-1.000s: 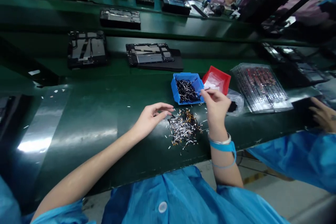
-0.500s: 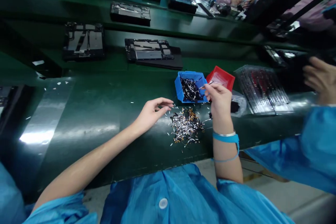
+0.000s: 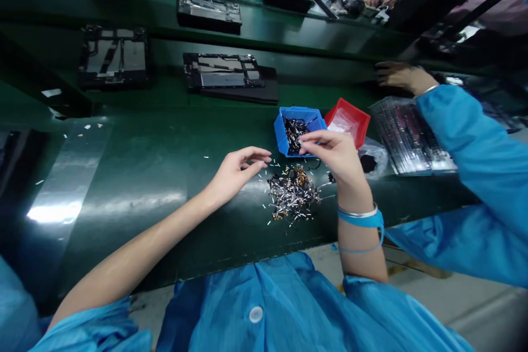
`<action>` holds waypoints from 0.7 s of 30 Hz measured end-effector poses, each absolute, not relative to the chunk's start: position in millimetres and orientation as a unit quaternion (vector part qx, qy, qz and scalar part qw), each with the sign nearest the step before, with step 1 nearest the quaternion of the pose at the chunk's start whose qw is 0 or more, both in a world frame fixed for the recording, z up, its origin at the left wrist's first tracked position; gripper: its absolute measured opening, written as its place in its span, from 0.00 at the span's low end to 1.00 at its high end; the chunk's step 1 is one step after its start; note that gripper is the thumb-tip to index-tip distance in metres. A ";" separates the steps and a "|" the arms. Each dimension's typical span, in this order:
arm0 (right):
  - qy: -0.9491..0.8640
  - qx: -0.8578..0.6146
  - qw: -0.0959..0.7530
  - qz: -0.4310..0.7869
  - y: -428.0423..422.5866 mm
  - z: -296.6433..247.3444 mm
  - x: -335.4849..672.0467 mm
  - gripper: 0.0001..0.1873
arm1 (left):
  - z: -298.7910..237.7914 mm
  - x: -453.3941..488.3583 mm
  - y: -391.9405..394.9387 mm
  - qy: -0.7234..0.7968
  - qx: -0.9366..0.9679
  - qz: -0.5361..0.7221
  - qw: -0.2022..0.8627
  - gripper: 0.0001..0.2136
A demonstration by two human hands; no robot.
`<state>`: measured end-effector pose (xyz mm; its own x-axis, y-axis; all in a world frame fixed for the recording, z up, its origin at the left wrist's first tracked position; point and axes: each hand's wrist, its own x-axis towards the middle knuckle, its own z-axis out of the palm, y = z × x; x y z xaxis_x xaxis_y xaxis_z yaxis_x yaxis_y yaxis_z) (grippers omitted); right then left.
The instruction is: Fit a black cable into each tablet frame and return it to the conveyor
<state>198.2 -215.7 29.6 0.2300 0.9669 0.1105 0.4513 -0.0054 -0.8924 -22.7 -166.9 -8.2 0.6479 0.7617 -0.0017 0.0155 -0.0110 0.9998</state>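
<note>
My right hand [image 3: 330, 155] is pinched at the front edge of a blue bin [image 3: 281, 135]. A thin black cable [image 3: 317, 165] hangs curved below its fingers; its held end is mostly hidden by the fingertips. Inside the bin lies a tangle of black cables with silvery ends [image 3: 292, 133]. My left hand [image 3: 237, 173] rests over the table left of the loose pile, thumb and fingers apart, holding nothing. That pile [image 3: 292, 195] is made of many short silver, black and gold-tipped pieces, with small white slips scattered around it.
A red bin [image 3: 361, 121] with clear plastic inside touches the blue one. Right of it are a clear bag [image 3: 377, 159] and a stack of clear trays [image 3: 406, 137]. Opened tablet-like devices [image 3: 225, 72] lie behind. A co-worker's blue sleeve [image 3: 470, 121] reaches in from the right.
My right hand has moved left and slightly down, from the bin's right side to its front. My left hand has barely moved. The co-worker's arm at right has swung left over the trays.
</note>
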 end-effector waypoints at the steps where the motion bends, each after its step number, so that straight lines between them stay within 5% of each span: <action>1: -0.594 -0.638 0.378 0.313 -218.2 36.3 189.9 0.09 | -6.2 -23.3 -166.9 0.294 0.654 0.291 0.633 0.12; 4: -0.699 -0.590 0.214 0.343 -223.0 52.6 170.2 0.11 | 0.1 -24.7 -167.0 0.266 0.686 0.246 0.631 0.12; 7: -0.757 -0.561 0.139 0.306 -222.6 58.1 161.1 0.12 | 3.5 -24.6 -168.3 0.244 0.703 0.165 0.648 0.08; 16: -0.758 -0.567 0.319 -0.043 -230.8 31.4 141.2 0.07 | -1.8 -21.3 -174.0 0.276 0.593 0.219 0.725 0.03; 21: -0.778 -0.545 0.302 -0.082 -238.4 21.0 133.8 0.10 | 0.9 -21.6 -178.1 0.271 0.618 0.256 0.693 0.03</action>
<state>133.8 -238.4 21.0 -0.2234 0.7983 0.5593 0.8973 0.3926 -0.2020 -21.6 -178.1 0.9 0.7219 0.6896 -0.0584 -0.0207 0.1059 0.9942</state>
